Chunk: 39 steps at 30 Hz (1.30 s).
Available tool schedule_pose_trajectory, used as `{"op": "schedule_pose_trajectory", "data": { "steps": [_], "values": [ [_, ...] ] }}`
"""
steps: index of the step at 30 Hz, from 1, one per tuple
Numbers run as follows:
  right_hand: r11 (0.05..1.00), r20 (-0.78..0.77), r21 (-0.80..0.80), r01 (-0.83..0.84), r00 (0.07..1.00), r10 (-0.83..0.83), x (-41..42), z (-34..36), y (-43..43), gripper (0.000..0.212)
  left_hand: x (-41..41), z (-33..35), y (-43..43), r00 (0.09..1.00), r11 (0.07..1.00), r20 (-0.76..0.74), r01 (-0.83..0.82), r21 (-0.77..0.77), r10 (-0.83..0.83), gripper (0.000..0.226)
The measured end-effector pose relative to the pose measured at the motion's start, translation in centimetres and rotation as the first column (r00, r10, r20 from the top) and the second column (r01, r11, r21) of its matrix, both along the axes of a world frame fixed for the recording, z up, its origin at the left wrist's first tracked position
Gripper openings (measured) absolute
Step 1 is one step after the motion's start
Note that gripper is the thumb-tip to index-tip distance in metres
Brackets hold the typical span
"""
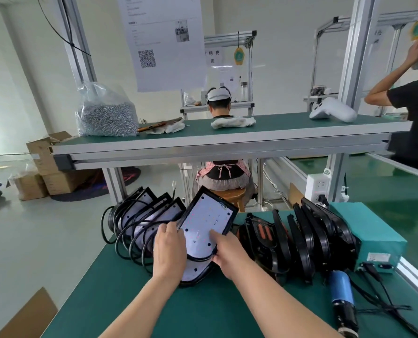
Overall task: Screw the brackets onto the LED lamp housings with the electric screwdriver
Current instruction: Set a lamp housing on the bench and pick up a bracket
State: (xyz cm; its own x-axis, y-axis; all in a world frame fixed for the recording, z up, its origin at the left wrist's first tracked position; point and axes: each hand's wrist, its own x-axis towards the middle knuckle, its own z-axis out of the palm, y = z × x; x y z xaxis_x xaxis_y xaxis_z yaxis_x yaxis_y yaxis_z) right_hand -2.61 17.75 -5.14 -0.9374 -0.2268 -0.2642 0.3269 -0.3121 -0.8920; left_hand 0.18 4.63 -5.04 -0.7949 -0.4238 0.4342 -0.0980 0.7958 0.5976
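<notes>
Lamp housing: I saw one lamp housing (206,220) held tilted above the middle of the tabletop (134,301). Its far end was raised, and a white LED board with dark dots faced up in a black frame.
Left grip: the left hand (169,250) was clamped on the housing's left edge, fingers curled over the rim.
Right grip: the right hand (227,250) was clamped on the near right edge, thumb pressed on the white board, fingers hidden beneath.
Beneath it: a second housing (193,272) lay face up on the tabletop, only its near end showing below the hands. A black cable curved across between the two.
Left row: more housings (149,211) leaned one behind another just beside the left hand, with looped black cables spilling toward the tabletop's left edge.
Right row: black parts (308,240) stood on edge, packed close, just beside the right hand. I could not tell housings from brackets.
Electric screwdriver: the electric screwdriver (342,296) lay untouched near the right front corner. It had a blue body, and black cables trailed beside it from a teal box (371,235).
Surface: the tabletop was a green mat with a metal rim.
Shelf: a green-topped shelf (227,140) spanned above, carrying a bag of screws (105,113), a white cloth (232,123) and a white controller (332,111).
Room: a printed sheet (164,40) with a QR code hung from the frame. A seated person (221,176) faced away beyond the shelf, and another person (412,106) stood at far right. Cardboard boxes (47,167) sat on the pale floor at left.
</notes>
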Motion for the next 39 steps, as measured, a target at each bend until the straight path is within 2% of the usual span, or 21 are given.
{"op": "schedule_pose_trajectory", "data": {
  "steps": [5, 9, 11, 14, 17, 19, 21, 25, 27, 28, 31, 33, 35, 37, 38, 39],
  "values": [
    [0.998, -0.097, -0.061, 0.018, 0.995, -0.024, 1.8, 0.6, 1.7, 0.027, 3.8, -0.9, 1.3, 0.995, 0.982, -0.055, 0.097, 0.164, -0.089, 0.010],
    [0.993, -0.137, -0.117, 0.026, 0.990, -0.042, 4.7, 0.2, 4.1, 0.023, 7.3, -1.1, 2.4, 0.975, 0.915, -0.077, 0.224, 0.335, -0.211, 0.013],
    [0.995, -0.136, -0.097, 0.035, 0.990, -0.048, 6.6, -0.3, 5.3, 0.028, 9.0, -1.2, 2.7, 0.958, 0.825, -0.108, 0.284, 0.488, -0.266, 0.019],
    [0.997, -0.158, -0.070, -0.015, 0.987, 0.004, 10.1, -0.8, 7.0, 0.028, 10.4, -1.1, 2.7, 0.946, 0.612, -0.172, 0.311, 0.727, -0.276, 0.029],
    [0.998, -0.199, -0.026, -0.057, 0.979, 0.051, 13.4, -1.4, 8.7, 0.034, 10.5, -0.6, 2.1, 0.946, 0.465, -0.173, 0.288, 0.837, -0.273, 0.031],
    [0.996, -0.208, 0.012, -0.085, 0.974, 0.085, 15.4, -1.9, 9.9, 0.034, 10.5, -0.3, 1.7, 0.930, 0.383, -0.156, 0.285, 0.879, -0.333, 0.038],
    [0.992, -0.200, 0.027, -0.125, 0.971, 0.128, 17.3, -2.5, 10.9, 0.033, 10.6, -0.2, 1.8, 0.913, 0.436, -0.068, 0.256, 0.863, -0.402, 0.042],
    [0.974, -0.167, 0.018, -0.225, 0.960, 0.225, 19.8, -3.1, 12.5, 0.038, 9.9, -0.2, 3.1, 0.885, 0.777, 0.254, 0.170, 0.607, -0.392, 0.026],
    [0.965, -0.150, 0.031, -0.261, 0.953, 0.263, 20.4, -3.3, 13.1, 0.042, 10.2, -0.3, 4.2, 0.839, 0.874, 0.395, 0.174, 0.454, -0.373, 0.029],
    [0.963, -0.141, 0.042, -0.266, 0.953, 0.270, 20.6, -3.5, 13.2, 0.041, 10.5, -0.5, 4.6, 0.821, 0.878, 0.427, 0.171, 0.448, -0.378, 0.030],
    [0.971, -0.110, 0.081, -0.223, 0.967, 0.231, 21.2, -3.8, 13.5, 0.030, 12.2, -1.3, 6.1, 0.795, 0.680, 0.310, 0.167, 0.714, -0.522, 0.047],
    [0.978, -0.115, 0.144, -0.153, 0.979, 0.170, 21.4, -3.8, 13.8, 0.024, 13.2, -1.8, 7.4, 0.714, 0.623, 0.307, 0.227, 0.749, -0.629, 0.053],
    [0.964, -0.171, 0.249, -0.091, 0.976, 0.137, 21.4, -3.7, 14.1, 0.013, 14.3, -2.3, 7.2, 0.688, 0.661, 0.328, 0.293, 0.690, -0.647, 0.049],
    [0.945, -0.219, 0.325, -0.045, 0.968, 0.122, 21.4, -3.7, 14.0, 0.006, 15.1, -2.6, 6.9, 0.706, 0.605, 0.306, 0.214, 0.767, -0.638, 0.036],
    [0.939, -0.227, 0.343, -0.015, 0.969, 0.099, 21.4, -3.8, 13.9, 0.005, 14.6, -3.7, 6.4, 0.702, 0.614, 0.321, 0.207, 0.762, -0.635, 0.030],
    [0.935, -0.230, 0.355, 0.019, 0.971, 0.067, 21.3, -3.9, 13.6, 0.005, 15.0, -3.8, 6.0, 0.659, 0.676, 0.384, 0.262, 0.689, -0.647, 0.037]
  ]
}}
